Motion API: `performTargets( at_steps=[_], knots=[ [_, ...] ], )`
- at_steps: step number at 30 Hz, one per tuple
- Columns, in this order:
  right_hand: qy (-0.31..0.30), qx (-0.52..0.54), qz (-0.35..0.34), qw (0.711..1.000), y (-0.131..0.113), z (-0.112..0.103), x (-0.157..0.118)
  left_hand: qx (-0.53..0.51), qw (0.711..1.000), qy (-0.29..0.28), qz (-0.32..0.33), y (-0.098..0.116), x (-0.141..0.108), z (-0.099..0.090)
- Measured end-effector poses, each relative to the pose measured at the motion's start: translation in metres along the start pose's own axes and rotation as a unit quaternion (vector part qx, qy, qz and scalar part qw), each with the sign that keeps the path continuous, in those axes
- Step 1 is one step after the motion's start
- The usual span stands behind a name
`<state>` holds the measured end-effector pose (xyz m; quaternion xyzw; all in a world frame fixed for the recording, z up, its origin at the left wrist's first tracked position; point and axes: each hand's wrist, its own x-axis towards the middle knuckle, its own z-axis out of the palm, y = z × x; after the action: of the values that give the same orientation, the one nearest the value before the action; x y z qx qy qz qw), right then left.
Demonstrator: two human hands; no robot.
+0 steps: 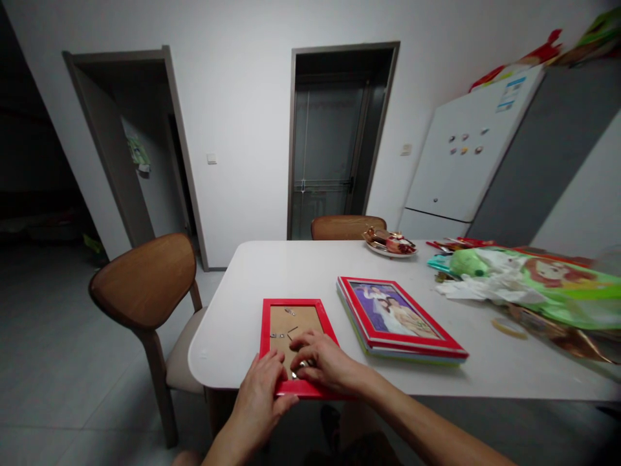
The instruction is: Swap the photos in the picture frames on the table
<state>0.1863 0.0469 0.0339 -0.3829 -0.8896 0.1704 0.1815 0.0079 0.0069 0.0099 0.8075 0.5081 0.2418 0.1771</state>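
One red frame (266, 323), left hand (261, 388) gripping its near corner, right hand (321, 359) arched palm-down over brown backing (308, 317), hold unclear.

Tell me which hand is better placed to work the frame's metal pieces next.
Probably the right hand: it curls over the brown backing, close to metal pieces, while the left hand lies at the near left corner of the red frame.
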Motion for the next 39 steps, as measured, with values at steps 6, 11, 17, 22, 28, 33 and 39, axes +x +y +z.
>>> performTargets(
  at_steps=[6,11,17,22,28,33,39],
  knots=[
    [0.042,-0.021,0.030,0.998,0.000,0.008,0.012,-0.012,1.000,0.003,0.015,0.001,0.001,-0.002],
    [0.084,-0.049,0.060,0.993,0.004,0.016,0.042,-0.016,0.999,0.029,0.034,0.002,0.002,-0.001],
    [0.096,-0.123,0.116,0.981,0.009,0.034,0.074,-0.021,0.999,0.037,0.033,-0.001,0.002,0.000],
    [0.115,-0.132,0.126,0.976,0.016,0.034,0.074,-0.026,0.998,0.044,0.033,-0.006,0.000,0.003],
    [0.119,-0.164,0.183,0.962,0.032,0.022,0.071,-0.037,0.998,0.043,0.034,-0.008,0.000,0.004],
    [0.105,-0.150,0.156,0.971,0.032,0.022,0.072,-0.033,0.998,0.034,0.032,-0.005,0.000,0.001],
    [0.101,-0.112,0.134,0.979,0.037,0.005,0.050,-0.029,0.999,0.030,0.021,-0.005,-0.001,0.001]
  ],
)
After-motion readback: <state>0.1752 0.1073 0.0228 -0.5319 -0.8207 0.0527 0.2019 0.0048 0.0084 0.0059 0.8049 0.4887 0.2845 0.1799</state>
